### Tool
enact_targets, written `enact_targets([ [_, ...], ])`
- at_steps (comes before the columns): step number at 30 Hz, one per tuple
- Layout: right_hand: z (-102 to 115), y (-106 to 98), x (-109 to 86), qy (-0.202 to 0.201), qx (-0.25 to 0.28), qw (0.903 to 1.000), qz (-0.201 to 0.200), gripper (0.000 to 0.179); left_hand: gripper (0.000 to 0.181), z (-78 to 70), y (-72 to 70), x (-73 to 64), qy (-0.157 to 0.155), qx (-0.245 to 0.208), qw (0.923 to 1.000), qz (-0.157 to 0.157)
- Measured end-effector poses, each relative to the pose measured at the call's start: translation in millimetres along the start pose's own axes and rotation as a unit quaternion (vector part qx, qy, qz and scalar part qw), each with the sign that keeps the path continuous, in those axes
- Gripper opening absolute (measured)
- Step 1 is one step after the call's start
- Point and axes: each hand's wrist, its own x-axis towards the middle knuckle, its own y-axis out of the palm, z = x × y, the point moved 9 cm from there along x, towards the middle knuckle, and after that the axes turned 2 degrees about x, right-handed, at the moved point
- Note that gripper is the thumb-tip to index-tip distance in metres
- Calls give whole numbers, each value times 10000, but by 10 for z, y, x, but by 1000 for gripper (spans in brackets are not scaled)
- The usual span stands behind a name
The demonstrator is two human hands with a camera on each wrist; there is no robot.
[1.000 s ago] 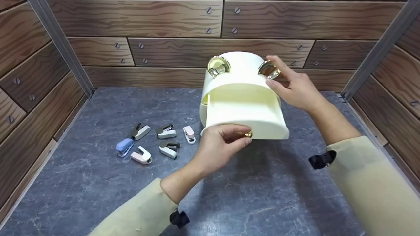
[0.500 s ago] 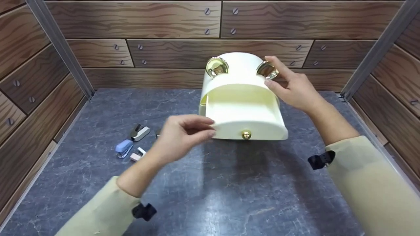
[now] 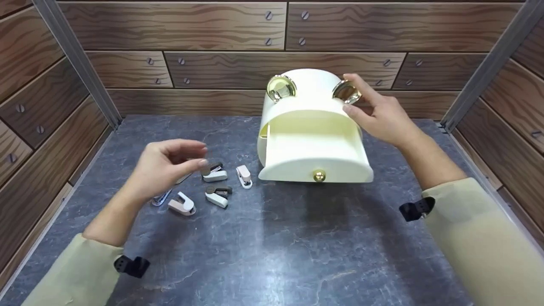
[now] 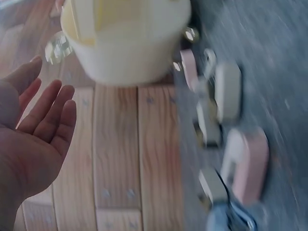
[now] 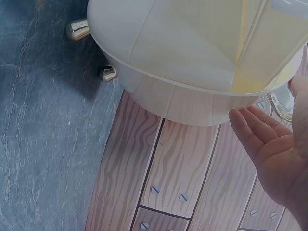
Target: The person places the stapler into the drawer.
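Left hand (image 3: 159, 170) shifted from beside the drawer front to above the staplers (image 3: 217, 197) on the counter (image 3: 238, 255); fingers loosely parted, empty. Cream box (image 3: 312, 91) to their right, drawer (image 3: 289, 170) pulled out. Right hand (image 3: 382, 117) pinches its right gold cup (image 3: 346, 91), apparently steadying. Judged step: reaching for a stapler; next calls for lowering, pinching one.

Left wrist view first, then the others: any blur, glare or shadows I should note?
Left wrist: staplers and cream box smeared by blur. Right wrist: wall planks noticeably crisper. Head: glare on the near tabletop, shadow below the open drawer.
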Motion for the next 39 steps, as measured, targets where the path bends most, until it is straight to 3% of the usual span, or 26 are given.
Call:
enact_targets([
  [11,-16,-5,-3,84,4,10000,23,65,48,818,-517,-223,-707,645,9954,-110],
  [17,-9,-13,-1,45,-31,10000,-32,64,55,1250,-656,-362,-1111,926,9895,-16],
  [21,-10,-4,4,-4,-29,10000,-25,65,58,1462,-693,-449,-1295,971,9868,16],
  [31,-23,-6,-14,89,21,9999,59,65,64,1737,-615,-590,-1569,712,9848,232],
  [39,-16,6,-4,35,4,10000,49,66,65,1832,-557,-582,-1664,587,9840,232],
])
